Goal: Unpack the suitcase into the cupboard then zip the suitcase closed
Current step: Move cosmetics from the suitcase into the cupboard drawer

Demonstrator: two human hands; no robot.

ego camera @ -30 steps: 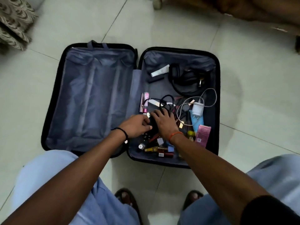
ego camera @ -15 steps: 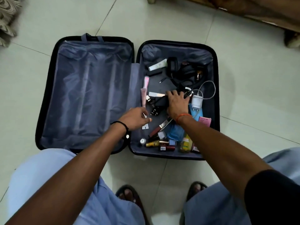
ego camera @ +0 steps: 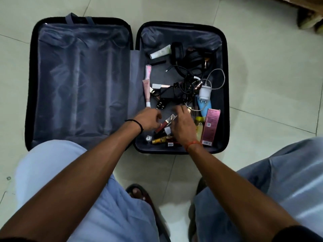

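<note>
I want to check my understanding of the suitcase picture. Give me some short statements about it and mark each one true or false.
1. The suitcase lies open on the floor. True.
2. The left half of the suitcase is full of clothes. False: only its grey lining shows.
3. A white charger lies in the right half. True.
4. The pink box lies on the floor outside the suitcase. False: it is inside, by the right wall.
5. Both the left hand and the right hand reach into the right half. True.

Left hand [ego camera: 148, 119] and right hand [ego camera: 183, 124], fingers curled
</note>
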